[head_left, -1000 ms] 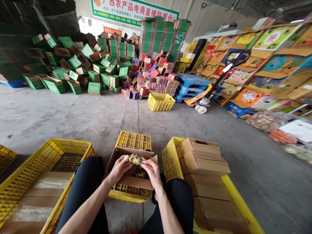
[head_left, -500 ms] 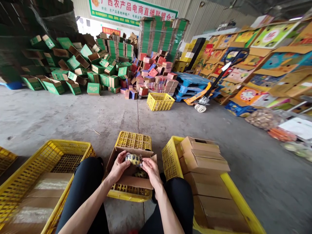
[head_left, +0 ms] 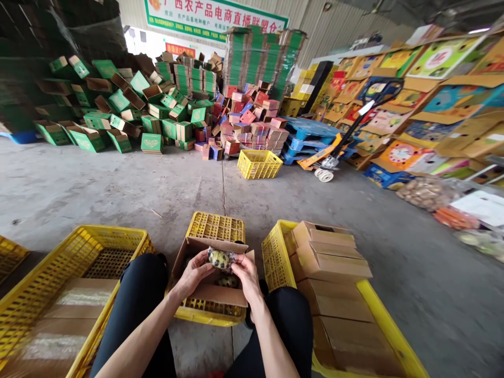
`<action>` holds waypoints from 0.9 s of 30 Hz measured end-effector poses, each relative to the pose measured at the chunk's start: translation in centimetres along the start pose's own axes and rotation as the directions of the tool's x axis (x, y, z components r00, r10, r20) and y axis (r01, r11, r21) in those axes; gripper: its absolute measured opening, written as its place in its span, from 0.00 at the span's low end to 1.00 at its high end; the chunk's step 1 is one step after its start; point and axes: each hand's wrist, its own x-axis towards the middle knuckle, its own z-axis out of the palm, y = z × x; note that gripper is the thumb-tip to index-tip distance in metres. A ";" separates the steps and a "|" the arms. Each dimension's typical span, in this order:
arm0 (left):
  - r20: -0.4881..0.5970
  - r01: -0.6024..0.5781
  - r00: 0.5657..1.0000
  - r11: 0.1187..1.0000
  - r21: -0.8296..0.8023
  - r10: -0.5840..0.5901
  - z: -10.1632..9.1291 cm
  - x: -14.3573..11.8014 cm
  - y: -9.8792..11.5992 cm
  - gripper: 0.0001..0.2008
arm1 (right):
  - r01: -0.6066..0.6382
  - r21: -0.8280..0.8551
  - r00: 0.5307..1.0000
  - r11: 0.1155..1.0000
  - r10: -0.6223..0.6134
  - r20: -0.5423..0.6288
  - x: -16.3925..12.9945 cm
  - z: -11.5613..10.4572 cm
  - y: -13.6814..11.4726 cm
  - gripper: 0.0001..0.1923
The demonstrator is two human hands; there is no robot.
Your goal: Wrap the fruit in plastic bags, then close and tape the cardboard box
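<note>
Between my two hands is a small clear-plastic-wrapped packet, yellow with dark spots; its exact contents I cannot make out. My left hand pinches its left end, and the fingers of my right hand close on its right end. The packet is held above an open cardboard box. Inside that box lies another yellow, dark-spotted piece, partly hidden by my right hand. Beneath the box is a yellow plastic crate, between my knees.
At left, a long yellow crate holds taped cartons. Closed brown cartons fill the crate at right. Ahead stand a small yellow crate, a pallet jack and piled green boxes.
The packet has shifted slightly to the right and turned, so its spots show differently. Both hands have moved a little with it and keep hold of its ends.
</note>
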 end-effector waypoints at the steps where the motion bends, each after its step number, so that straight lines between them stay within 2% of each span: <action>1: -0.012 0.009 1.000 1.000 -0.005 -0.009 0.0 0.0 -0.1 0.33 | 0.013 -0.005 1.000 1.000 -0.013 -0.006 0.0 0.0 -0.1 0.15; 5: -0.062 0.023 0.998 1.000 -0.010 -0.024 -0.1 0.2 -0.1 0.33 | 0.057 -0.025 0.998 0.998 -0.057 -0.019 0.0 0.2 -0.1 0.15; 9: -0.098 0.030 0.995 0.999 -0.016 -0.031 -0.3 0.2 -0.1 0.33 | 0.083 -0.075 0.997 0.994 -0.082 0.017 0.3 0.1 0.4 0.12; 15: -0.070 0.075 0.995 0.997 0.037 -0.072 -0.3 -0.1 0.1 0.40 | 0.245 -0.214 0.969 0.945 -0.240 0.052 1.0 -0.2 1.0 0.07; 21: -0.003 0.030 1.000 1.000 0.006 -0.030 0.4 -0.4 0.4 0.44 | 0.259 -0.293 0.966 0.920 -0.254 0.057 0.5 -0.3 0.7 0.04; 27: -0.073 -0.021 0.997 1.000 0.011 0.022 0.3 -0.2 0.4 0.42 | 0.253 -0.330 0.965 0.909 -0.260 0.026 0.3 -0.1 0.5 0.02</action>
